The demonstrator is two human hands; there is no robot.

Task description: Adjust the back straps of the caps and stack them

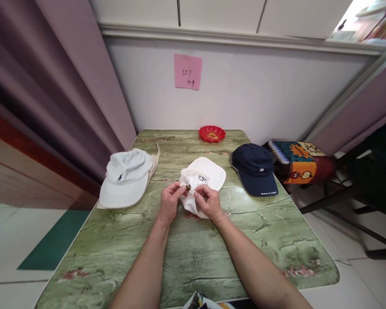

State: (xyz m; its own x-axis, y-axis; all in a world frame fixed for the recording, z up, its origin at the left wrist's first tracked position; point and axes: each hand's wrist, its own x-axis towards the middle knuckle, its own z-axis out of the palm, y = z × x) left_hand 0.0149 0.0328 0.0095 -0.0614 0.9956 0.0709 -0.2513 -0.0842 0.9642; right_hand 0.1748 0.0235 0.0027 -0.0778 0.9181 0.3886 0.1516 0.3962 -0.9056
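Note:
A white cap with dark letters lies at the middle of the green table, its brim pointing away to the upper right. My left hand pinches one end of the cap's back strap. Closed on the strap's other side is my right hand. Between my fingertips shows a small metallic buckle. To the left rests a pale cap with a small dark logo, on top of a beige one. A navy cap sits at the right edge.
A red scalloped dish stands at the table's far edge. Behind it, a pink note is stuck to the wall. Purple curtains hang on both sides. A patterned cloth and dark chair legs are at the right.

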